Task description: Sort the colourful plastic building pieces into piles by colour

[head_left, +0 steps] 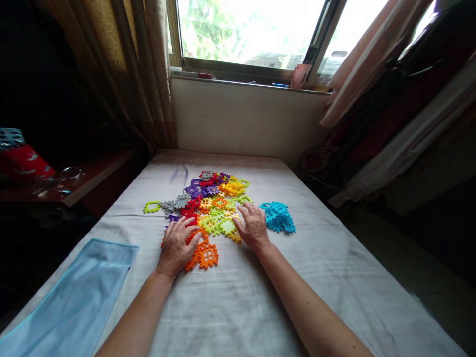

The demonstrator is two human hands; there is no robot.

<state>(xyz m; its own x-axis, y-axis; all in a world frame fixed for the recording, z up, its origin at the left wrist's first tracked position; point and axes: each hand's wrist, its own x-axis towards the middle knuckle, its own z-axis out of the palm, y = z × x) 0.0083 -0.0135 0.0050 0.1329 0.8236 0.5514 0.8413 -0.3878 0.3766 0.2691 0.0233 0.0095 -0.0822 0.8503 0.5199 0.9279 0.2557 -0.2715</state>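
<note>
We see the left hand (176,246) laid over the orange pieces (203,258), thumb and forefinger apart; its palm hides what lies beneath, so we cannot tell whether it pinches any. The right hand (253,225) spreads its thumb away from its fingers, beside the light green pieces (227,227), with the blue pieces (277,216) heaped just past its outer side. Between and beyond the hands, red, yellow, purple and gray pieces overlap toward the middle of the sheet's (238,297) far edge, many half covered, and we cannot count them. A lone green frame (146,208) lies nearer the left edge. Along that edge runs a pale blue cloth (82,292), cut off at the bottom. Farther left, we lose part of a red bag (22,161) to shadow and the picture's side.
</note>
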